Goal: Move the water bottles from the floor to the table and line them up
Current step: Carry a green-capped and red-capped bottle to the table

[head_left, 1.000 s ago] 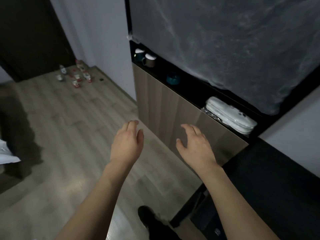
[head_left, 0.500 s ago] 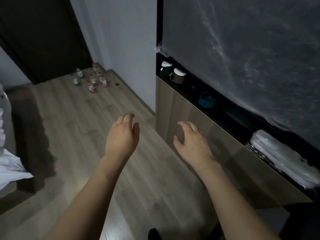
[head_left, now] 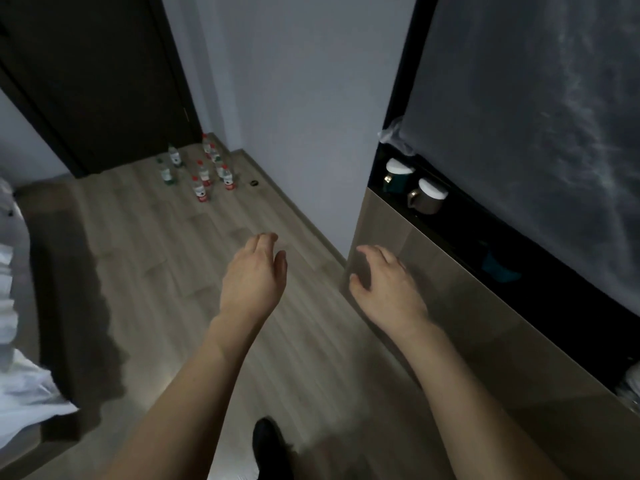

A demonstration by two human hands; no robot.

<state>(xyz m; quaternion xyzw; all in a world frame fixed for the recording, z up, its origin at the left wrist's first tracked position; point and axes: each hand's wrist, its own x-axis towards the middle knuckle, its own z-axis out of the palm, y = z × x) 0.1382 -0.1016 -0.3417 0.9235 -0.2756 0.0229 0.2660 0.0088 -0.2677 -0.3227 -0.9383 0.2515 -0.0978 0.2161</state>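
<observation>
Wood-plank floor (head_left: 145,258) runs back to a dark door (head_left: 104,81) and a pale wall (head_left: 294,98) at the far corner. Water bottles (head_left: 201,171) stand upright in a loose cluster on the floor just in front of the door, near the wall; most carry red caps and red labels, while two on the cluster's left side show green. A small dark round item (head_left: 254,183) lies on the floor just beside the cluster, toward the wall; its nature cannot be determined.

Left hand (head_left: 251,278) is held out over the floor, palm down, fingers relaxed and slightly bent, holding nothing. Right hand (head_left: 384,285) is likewise extended, fingers spread and loosely curved, holding nothing, in front of a wood-fronted cabinet (head_left: 433,271); contact with the cabinet cannot be confirmed. Both hands are well apart from the bottles.

Two lidded mugs (head_left: 415,188) sit in the dark recess above the cabinet front, beneath a grey plastic-covered panel (head_left: 536,116). White fabric (head_left: 20,375) occupies the left edge. A dark shoe (head_left: 268,445) shows at bottom centre.
</observation>
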